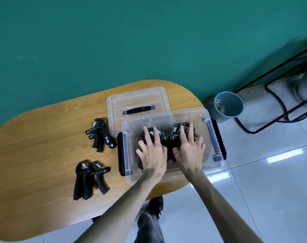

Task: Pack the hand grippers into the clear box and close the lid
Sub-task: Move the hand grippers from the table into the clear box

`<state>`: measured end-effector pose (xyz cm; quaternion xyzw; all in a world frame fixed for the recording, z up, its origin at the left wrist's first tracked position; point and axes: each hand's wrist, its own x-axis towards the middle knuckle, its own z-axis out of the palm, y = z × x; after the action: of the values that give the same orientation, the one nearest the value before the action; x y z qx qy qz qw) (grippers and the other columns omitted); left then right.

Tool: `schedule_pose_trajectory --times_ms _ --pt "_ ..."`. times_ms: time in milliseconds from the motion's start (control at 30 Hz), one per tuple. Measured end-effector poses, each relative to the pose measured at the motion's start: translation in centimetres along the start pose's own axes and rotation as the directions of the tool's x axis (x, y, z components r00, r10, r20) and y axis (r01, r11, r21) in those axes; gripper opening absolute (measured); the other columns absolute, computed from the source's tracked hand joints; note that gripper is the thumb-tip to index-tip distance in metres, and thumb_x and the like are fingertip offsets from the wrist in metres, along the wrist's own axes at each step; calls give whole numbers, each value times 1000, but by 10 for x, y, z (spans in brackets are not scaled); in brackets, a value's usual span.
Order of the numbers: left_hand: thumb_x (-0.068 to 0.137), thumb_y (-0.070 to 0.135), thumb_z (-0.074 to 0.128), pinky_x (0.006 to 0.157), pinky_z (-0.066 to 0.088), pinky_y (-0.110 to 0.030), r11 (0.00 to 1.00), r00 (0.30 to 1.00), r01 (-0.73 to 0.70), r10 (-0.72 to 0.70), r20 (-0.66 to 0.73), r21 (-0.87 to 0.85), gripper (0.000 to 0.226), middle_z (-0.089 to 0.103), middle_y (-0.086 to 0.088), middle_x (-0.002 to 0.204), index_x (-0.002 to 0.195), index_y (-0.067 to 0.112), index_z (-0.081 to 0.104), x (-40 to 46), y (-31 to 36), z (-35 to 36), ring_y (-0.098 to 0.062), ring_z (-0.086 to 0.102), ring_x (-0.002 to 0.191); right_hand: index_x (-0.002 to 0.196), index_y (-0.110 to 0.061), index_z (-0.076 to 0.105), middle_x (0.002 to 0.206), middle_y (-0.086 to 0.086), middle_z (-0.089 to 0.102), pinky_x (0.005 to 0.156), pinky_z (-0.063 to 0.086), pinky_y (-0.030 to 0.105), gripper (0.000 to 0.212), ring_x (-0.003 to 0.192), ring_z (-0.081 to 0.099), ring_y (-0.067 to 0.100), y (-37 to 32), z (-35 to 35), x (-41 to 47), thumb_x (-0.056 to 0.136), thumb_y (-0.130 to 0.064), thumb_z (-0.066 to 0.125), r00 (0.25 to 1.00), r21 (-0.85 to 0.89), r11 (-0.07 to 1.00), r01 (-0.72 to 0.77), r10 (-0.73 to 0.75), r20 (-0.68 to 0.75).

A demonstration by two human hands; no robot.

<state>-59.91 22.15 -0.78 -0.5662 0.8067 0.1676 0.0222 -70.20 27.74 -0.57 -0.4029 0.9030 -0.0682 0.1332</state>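
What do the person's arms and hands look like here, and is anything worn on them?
Both forearms are bare: no sleeve reaches into view. The left hand and the right hand wear no gloves, and no rings, watch or wristband show. The fingers are long and slim, with short nails, and tendons stand out on the backs of the hands.

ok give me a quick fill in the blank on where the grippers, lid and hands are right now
1. Both the left hand and the right hand are inside the ____.
2. The lid lies on the table ____ the clear box, nearer the wall.
3. The hand grippers on the table, one group and another, lie to the ____ of the box.
4. On the floor by the table stands a blue ____.

Missing words: clear box; behind; left; bin
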Motion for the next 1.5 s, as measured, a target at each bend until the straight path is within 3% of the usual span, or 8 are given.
schedule_pose_trajectory --times_ms 233,467,633,900,1000,1167,1367,1500 --pt "99 30 48 89 36 -49 994 992 110 -110 57 -3 71 -2 -17 166 159 22 12 13 1 21 -34 38 110 156 -19 23 167 13 5 90 36 48 82 113 39 41 1 13 25 83 -22 60 987 -24 997 68 -64 149" --pt "94 28 57 83 37 -48 994 995 98 -99 21 51 74 5 -21 165 157 19 20 21 -1 32 -35 41 105 154 -14 29 165 18 12 84 39 51 85 106 44 44 9 29 34 78 -20 66 984 -30 992 124 -119 135" --pt "92 18 59 78 24 -42 991 992 120 -122 28 58 77 3 -21 165 158 20 18 24 1 37 -31 34 100 153 -14 30 165 18 12 82 38 50 82 106 42 42 11 32 36 78 -19 64 982 -23 990 140 -136 133" --pt "91 0 47 89 30 -46 990 988 144 -143 54 0 82 -12 -19 165 159 22 6 27 7 34 -32 32 112 153 -11 29 163 23 15 84 42 53 83 108 44 45 12 39 37 80 -22 68 980 -52 986 160 -152 130" --pt "96 15 47 87 33 -47 991 989 136 -136 50 4 75 -12 -21 165 159 21 6 27 5 31 -33 36 114 155 -12 25 165 20 9 91 40 54 84 121 41 47 9 37 38 82 -24 64 977 -66 986 155 -143 158" --pt "103 46 31 88 38 -47 998 995 64 -65 74 12 64 -8 -18 166 159 24 12 25 -5 18 -35 41 120 159 -17 14 167 14 -1 109 26 60 86 149 9 42 7 34 38 90 -39 60 967 -61 985 163 -147 208" --pt "105 44 27 111 33 -49 995 996 -89 88 12 37 58 20 -14 164 155 15 27 27 -33 -15 -34 37 137 155 -14 25 166 16 11 114 24 61 71 150 13 41 3 20 34 96 -39 55 988 31 990 136 -138 67" --pt "104 39 31 107 36 -45 988 983 -149 151 -108 28 48 43 -8 153 144 15 44 27 -51 -40 -28 41 134 149 -10 33 163 17 20 111 30 60 61 147 23 40 -15 6 24 96 -31 54 986 29 986 167 -167 -14"
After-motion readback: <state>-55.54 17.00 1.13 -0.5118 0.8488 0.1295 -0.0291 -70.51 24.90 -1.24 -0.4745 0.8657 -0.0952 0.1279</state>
